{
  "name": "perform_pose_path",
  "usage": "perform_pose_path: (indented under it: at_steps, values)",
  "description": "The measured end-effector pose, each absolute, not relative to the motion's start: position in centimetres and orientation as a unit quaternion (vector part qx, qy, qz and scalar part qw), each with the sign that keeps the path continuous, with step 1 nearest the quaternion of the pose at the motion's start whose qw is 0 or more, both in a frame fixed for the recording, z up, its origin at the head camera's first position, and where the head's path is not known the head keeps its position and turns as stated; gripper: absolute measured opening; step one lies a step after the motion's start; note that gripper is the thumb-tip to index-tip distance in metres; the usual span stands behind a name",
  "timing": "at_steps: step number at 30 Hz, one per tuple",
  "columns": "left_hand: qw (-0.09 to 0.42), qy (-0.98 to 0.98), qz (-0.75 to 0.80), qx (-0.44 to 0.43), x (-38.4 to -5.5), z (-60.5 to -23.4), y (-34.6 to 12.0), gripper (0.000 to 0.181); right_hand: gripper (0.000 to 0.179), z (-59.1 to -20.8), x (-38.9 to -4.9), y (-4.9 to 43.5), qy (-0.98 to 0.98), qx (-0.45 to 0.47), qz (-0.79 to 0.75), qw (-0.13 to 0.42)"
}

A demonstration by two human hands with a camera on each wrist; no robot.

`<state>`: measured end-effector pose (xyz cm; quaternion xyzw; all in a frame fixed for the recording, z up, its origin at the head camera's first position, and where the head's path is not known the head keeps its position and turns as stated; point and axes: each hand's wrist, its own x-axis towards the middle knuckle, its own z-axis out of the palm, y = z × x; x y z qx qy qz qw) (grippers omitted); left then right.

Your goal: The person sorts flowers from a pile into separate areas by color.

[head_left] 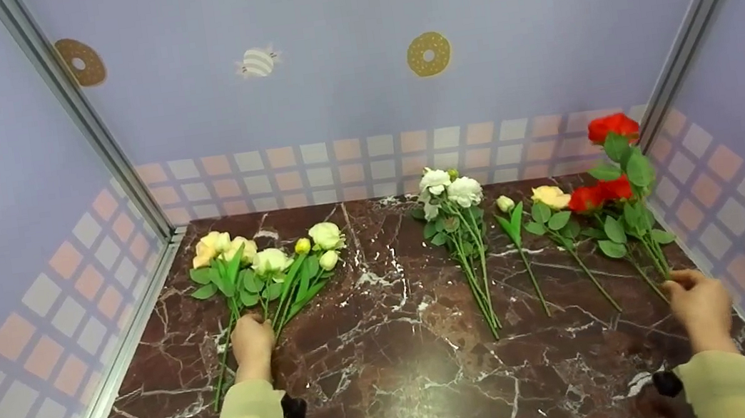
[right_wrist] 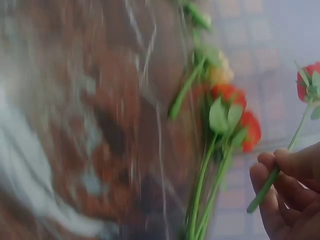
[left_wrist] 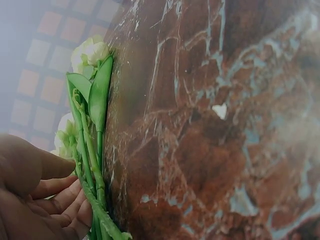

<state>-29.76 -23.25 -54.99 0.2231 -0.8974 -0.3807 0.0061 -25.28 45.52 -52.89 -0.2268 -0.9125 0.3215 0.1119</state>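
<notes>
My right hand (head_left: 702,309) pinches the lower stem of a red rose (head_left: 614,128) between thumb and fingers. In the right wrist view that rose (right_wrist: 309,85) is apart from the other red roses (right_wrist: 230,112), its cut end poking below my fingers. At the left, my left hand (head_left: 253,340) is at the stems of a group of pale flowers (head_left: 271,260). The left wrist view shows its fingers (left_wrist: 57,210) loosely bent beside the green stems (left_wrist: 97,192), thumb near them. Pale peach roses (head_left: 212,248) and a white tulip bud (head_left: 329,260) belong to this group.
White roses (head_left: 464,192) lie right of the middle on the dark marbled table (head_left: 377,352). Beside them lie a single tulip (head_left: 505,204), a peach rose (head_left: 551,198) and red roses (head_left: 587,199). Patterned walls (head_left: 357,96) enclose the back and both sides.
</notes>
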Motion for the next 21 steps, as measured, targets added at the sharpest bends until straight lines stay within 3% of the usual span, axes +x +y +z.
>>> perform_pose_path:
  at_steps: [11,21]
  values:
    - [-0.016,-0.892,-0.39,0.228,-29.6,-55.0,-23.4,0.036,0.037,-54.9,-24.5,49.8,-0.922,-0.25,0.291,0.054]
    - [-0.022,-0.895,-0.38,0.233,-29.7,-55.1,-23.6,0.035,0.037,-56.5,-24.2,50.4,-0.928,-0.263,0.264,0.001]
